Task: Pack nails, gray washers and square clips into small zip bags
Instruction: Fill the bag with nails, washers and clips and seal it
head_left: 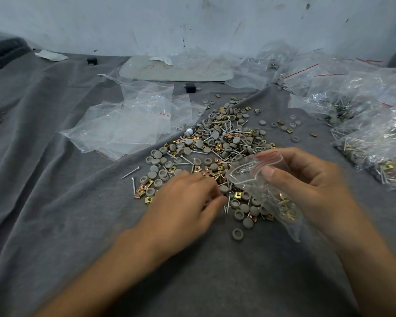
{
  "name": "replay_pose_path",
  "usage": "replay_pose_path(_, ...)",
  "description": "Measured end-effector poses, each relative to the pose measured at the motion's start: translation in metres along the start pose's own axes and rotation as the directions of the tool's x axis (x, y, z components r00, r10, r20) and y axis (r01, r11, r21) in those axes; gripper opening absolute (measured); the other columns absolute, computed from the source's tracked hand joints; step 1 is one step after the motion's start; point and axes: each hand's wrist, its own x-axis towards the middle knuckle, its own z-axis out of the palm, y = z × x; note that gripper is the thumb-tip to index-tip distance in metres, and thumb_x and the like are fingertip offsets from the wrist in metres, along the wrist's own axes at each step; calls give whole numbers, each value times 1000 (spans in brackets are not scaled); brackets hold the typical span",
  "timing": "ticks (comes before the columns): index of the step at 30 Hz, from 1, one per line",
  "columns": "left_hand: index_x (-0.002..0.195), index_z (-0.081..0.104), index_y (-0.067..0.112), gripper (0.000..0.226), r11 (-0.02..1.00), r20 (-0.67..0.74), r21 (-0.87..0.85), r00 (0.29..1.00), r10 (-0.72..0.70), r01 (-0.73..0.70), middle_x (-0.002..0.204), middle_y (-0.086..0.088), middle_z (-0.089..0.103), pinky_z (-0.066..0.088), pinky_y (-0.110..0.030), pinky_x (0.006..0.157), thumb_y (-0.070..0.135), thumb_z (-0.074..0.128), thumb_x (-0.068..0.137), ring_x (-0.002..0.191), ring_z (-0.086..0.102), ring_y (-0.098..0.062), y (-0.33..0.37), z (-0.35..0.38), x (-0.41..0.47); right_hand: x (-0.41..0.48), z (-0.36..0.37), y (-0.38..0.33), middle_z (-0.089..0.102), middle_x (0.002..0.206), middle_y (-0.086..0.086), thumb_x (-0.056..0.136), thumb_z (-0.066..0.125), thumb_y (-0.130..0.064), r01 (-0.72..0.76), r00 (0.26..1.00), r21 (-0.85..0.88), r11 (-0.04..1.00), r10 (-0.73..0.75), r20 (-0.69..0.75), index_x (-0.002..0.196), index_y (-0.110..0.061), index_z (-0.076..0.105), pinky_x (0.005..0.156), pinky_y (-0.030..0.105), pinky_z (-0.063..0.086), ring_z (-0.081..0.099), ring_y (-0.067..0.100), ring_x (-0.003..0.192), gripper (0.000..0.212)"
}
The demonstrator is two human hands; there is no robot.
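Hands meet at the near edge of the heap. Your right hand (311, 186) pinches the small zip bag (256, 179) at its red-striped mouth, thumb in front. It holds the bag tilted with the opening toward your other hand, probably so parts can drop straight in. A few square clips (288, 211) sit in the bag's low corner. Your left hand (185, 197) reaches down with bent fingers at a nail (226, 203) just beside the bag; blur hides whether they pinch it. One gray washer (237, 234) lies apart, nearest you. Beyond, the pile (217, 143) of nails, washers and clips spreads tangled over the gray cloth (55, 202), so a lifted nail may drag its neighbours. Farther left, empty bags (128, 126) lie flat; on the right, filled bags (370, 124) heap up. A black block (190, 88) and a pale board (176, 72) lie before the marked wall (124, 19).
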Motion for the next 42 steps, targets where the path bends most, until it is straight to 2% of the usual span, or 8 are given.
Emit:
replay_pose_path(5,100,57,33,56,973,4,212,996,-90,87,100,12,54,39,-32,84,80,29,89,95,48,-13,7,15,-2,0,0,0,77,100,4,83,80,-38,8,1000,-18,1000,-7,11,107,-33,76,76,31,61,74,22,91,25)
replay_pose_path(12,114,70,32,49,956,7,291,999,-37,33,102,10,56,37,-33,89,57,30,98,99,49,-15,3,9,0,0,0,-3,78,98,3,84,77,-34,15,1000,-9,1000,-15,21,106,-31,77,72,20,57,74,16,88,22)
replay_pose_path(17,112,70,31,39,953,-7,303,1000,-12,13,103,8,57,35,-34,85,53,40,101,99,50,-17,7,9,-2,0,1,-5,77,98,2,80,75,-45,19,999,-36,999,-18,30,105,-34,77,72,22,58,74,18,88,28)
replay_pose_path(20,98,73,27,27,941,-21,338,1000,17,-9,93,6,59,38,-34,79,41,50,100,89,54,-19,6,8,0,0,0,-4,77,99,2,80,78,-47,16,999,-54,998,-15,34,106,-35,76,74,23,59,74,20,90,28)
replay_pose_path(23,90,70,22,20,960,-43,280,999,10,2,89,3,60,40,-35,79,36,57,94,86,54,-21,6,9,-1,0,0,-4,78,99,1,82,77,-44,18,999,-39,999,-16,43,107,-35,76,72,20,57,75,17,90,27)
replay_pose_path(33,103,52,23,18,986,-29,162,999,-28,32,101,7,48,35,-30,91,37,41,99,97,44,-15,2,6,-1,0,0,-4,78,100,2,79,77,-47,6,999,-30,1000,-5,34,108,-34,76,75,23,59,74,19,91,32)
replay_pose_path(37,93,48,26,11,997,-45,-12,996,-75,74,93,10,53,39,-31,85,36,46,97,91,47,-12,-2,-8,2,0,-1,-4,77,100,3,81,77,-44,4,999,-57,998,-1,45,108,-34,76,77,29,60,74,22,92,29)
replay_pose_path(42,88,51,31,9,982,-100,-176,991,-92,74,88,15,56,39,-23,72,38,48,93,86,50,-4,-1,-25,5,-1,0,-5,78,98,2,78,74,-42,-9,999,-50,999,12,50,107,-33,76,73,23,59,75,19,89,30)
